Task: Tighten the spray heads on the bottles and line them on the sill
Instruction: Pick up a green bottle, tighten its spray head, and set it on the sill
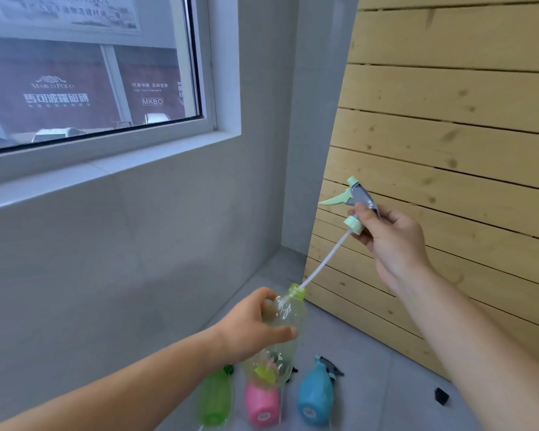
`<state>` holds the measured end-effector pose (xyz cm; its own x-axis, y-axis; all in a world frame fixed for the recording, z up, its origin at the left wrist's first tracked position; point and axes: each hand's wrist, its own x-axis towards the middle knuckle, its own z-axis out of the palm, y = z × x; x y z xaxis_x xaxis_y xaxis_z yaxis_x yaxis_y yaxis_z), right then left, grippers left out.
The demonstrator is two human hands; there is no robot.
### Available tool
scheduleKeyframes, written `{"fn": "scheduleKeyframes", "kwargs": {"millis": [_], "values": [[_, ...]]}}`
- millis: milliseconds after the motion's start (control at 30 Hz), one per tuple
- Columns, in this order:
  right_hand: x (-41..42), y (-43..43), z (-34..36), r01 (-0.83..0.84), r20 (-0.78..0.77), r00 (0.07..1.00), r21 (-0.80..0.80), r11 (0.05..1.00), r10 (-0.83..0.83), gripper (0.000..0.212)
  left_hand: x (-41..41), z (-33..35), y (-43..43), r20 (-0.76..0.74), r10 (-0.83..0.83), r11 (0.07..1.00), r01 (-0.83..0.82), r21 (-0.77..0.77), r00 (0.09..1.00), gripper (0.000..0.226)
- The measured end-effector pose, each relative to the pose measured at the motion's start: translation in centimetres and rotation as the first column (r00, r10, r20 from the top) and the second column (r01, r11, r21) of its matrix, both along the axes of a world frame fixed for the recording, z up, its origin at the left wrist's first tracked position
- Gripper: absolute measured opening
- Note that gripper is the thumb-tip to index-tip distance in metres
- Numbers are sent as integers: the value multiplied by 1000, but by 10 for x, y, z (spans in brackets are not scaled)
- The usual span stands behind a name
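Note:
My left hand (255, 325) grips a clear, pale-green bottle (285, 331) by its upper body, its neck tilted up to the right. My right hand (389, 241) holds a mint-green spray head (353, 202) up in the air, off the bottle. The head's white dip tube (324, 259) slants down and its end sits in the bottle's mouth. On the floor below lie three more bottles: a green one (215, 399), a pink one (262, 405) and a blue one (315, 396) with its spray head on. The white window sill (106, 169) runs across the upper left with nothing on it.
A slatted wooden panel (448, 150) leans along the right side. A grey wall fills the space below the sill. A small black piece (441, 395) lies on the grey floor to the right of the blue bottle.

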<state>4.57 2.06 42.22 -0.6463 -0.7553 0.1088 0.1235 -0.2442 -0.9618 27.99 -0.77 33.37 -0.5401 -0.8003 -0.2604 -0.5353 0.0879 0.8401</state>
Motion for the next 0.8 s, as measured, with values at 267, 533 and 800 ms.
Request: {"fn": "scheduleKeyframes", "kwargs": {"millis": [267, 533, 800], "values": [[23, -4, -36, -340, -64, 931, 205, 918, 359, 18, -11, 19, -3, -260, -27, 982, 74, 172, 965, 32], [8, 3, -46, -503, -189, 805, 287, 815, 563, 25, -13, 14, -12, -306, -36, 974, 102, 203, 951, 47], [0, 3, -46, -572, -165, 749, 329, 752, 642, 49, -21, 16, -18, -338, -41, 974, 113, 196, 940, 48]]}}
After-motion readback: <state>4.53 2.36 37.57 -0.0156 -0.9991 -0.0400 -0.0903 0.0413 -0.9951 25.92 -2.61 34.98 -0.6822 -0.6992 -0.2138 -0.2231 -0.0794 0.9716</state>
